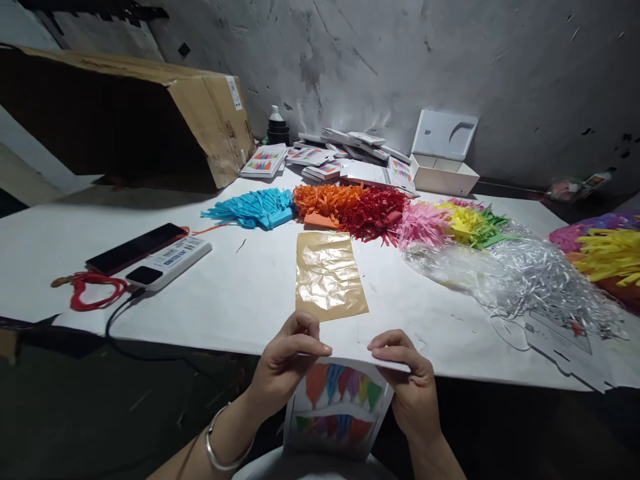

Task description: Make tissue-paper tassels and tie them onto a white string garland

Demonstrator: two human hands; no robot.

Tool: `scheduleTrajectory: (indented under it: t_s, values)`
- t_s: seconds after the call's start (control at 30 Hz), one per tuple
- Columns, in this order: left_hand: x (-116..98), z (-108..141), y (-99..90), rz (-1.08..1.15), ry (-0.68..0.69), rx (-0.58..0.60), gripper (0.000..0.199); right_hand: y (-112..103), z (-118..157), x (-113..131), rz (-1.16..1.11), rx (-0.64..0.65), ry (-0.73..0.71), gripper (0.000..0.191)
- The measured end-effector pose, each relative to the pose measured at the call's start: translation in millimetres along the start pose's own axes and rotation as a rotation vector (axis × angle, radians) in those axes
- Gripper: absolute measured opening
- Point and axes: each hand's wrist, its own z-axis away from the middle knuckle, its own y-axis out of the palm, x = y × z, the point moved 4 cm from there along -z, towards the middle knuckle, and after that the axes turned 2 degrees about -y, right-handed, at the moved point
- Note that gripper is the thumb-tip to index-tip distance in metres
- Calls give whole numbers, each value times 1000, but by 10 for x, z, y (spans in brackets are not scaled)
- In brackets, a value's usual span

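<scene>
Both hands grip a flat white cardboard box (340, 417) printed with rows of coloured tassels, held below the front edge of the table. My left hand (287, 357) pinches its top edge on the left, thumb and fingers pressed together. On the other side, my right hand (407, 373) is closed on the top edge at the right corner. Just beyond the hands lies a crinkled, shiny brown sheet (330, 277). Past it, tissue-paper tassels run in a row: blue (255, 208), orange (325, 203), red (377, 212), pink (425, 223), yellow (465, 220) and green (490, 230).
A large carton (215, 127) stands open at back left. Printed boxes (310, 157) pile near the wall beside an open white box (445, 177). A phone (137, 248), power bank (170, 263) and red cord (95, 290) lie left; silver tinsel (545, 273) and flat card (570, 347) lie right.
</scene>
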Motion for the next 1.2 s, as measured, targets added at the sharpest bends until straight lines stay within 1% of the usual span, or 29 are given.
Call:
scheduleTrajectory:
  t_s: [0.03, 0.07, 0.1, 0.13, 0.17, 0.23, 0.3, 0.33, 0.37, 0.4, 0.5, 0.6, 0.73, 0.83, 0.93, 1.0, 1.1, 1.2]
  values:
    - [3, 7, 19, 38, -24, 52, 10, 11, 1, 8, -3, 17, -16, 10]
    - [0, 13, 39, 73, -64, 108, 11, 19, 1, 20, 9, 37, -38, 11]
    - [-9, 18, 57, 93, -110, 151, 17, 19, -1, 40, 41, 55, -76, 12]
    - [-23, 23, 67, 88, -157, 168, 21, 15, -5, 68, 97, 76, -134, 13]
    - [-40, 27, 67, 61, -199, 153, 21, 8, -10, 105, 176, 102, -215, 15]
    - [-74, 36, 59, -19, -253, 86, 13, -5, -9, 200, 403, 160, -465, 20]
    - [-91, 49, 66, -52, -277, 57, 17, -10, 8, 276, 690, 209, -737, 28]
    - [-88, 56, 74, -48, -287, 57, 21, -11, 16, 300, 820, 229, -847, 29]
    - [-81, 60, 79, -44, -297, 56, 22, -11, 17, 317, 924, 251, -925, 29]
    - [-71, 62, 80, -47, -308, 50, 21, -11, 12, 331, 997, 280, -973, 28]
    - [-64, 50, 77, -91, -323, 37, 21, 11, -11, 403, 1064, 364, -1033, 26]
    - [-102, 22, 102, -138, -307, 79, 22, 81, -37, 484, 1111, 418, -1026, 25]
    - [-147, -3, 149, -155, -296, 124, 20, 200, -51, 550, 1226, 407, -1039, 30]
    - [-163, -10, 156, -147, -298, 98, 16, 251, -58, 590, 1211, 383, -1056, 36]
    - [-175, -8, 155, -138, -301, 74, 15, 293, -72, 627, 1201, 395, -1017, 30]
    - [-188, -7, 169, -135, -289, 90, 17, 342, -67, 645, 1252, 416, -1005, 29]
    - [-206, -6, 202, -145, -265, 125, 25, 426, -41, 651, 1335, 453, -1040, 37]
    - [-210, 3, 211, -168, -280, 105, 28, 452, -54, 652, 1330, 462, -1083, 40]
